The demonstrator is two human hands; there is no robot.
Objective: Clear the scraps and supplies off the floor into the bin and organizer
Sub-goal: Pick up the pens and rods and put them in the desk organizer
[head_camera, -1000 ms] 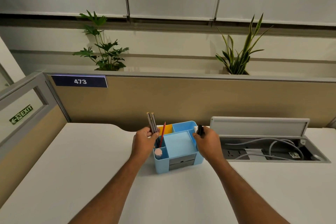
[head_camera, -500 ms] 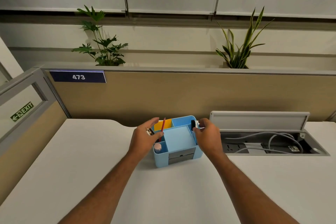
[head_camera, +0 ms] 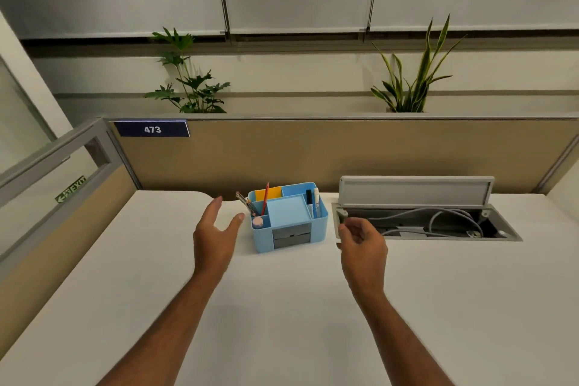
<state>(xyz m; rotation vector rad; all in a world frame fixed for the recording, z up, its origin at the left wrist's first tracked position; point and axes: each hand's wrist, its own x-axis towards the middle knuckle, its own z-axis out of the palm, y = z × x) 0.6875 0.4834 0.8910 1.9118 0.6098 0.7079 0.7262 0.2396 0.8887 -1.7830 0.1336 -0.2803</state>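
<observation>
A light blue desk organizer [head_camera: 288, 216] stands on the white desk [head_camera: 282, 307] near the partition. Several pencils [head_camera: 247, 204] lean in its left compartment, beside a red pencil [head_camera: 266, 197]. A black marker [head_camera: 309, 199] and a white pen [head_camera: 316, 197] stand in its right compartment. A pink round eraser [head_camera: 258, 221] sits in the front left cell. My left hand [head_camera: 216, 232] hovers left of the organizer, fingers spread, holding nothing. My right hand [head_camera: 363, 241] hangs to the right of it, fingers loosely curled and empty. No bin or floor is in view.
An open cable tray [head_camera: 432, 222] with its lid raised and grey cables inside is set into the desk at the right. A beige partition [head_camera: 344, 153] labelled 473 runs behind. Two potted plants stand beyond it. A glass side panel borders the left.
My left hand let go of the pencils into the organizer and pulled back left. My right hand released the black marker into the right compartment and drew away to the right.
</observation>
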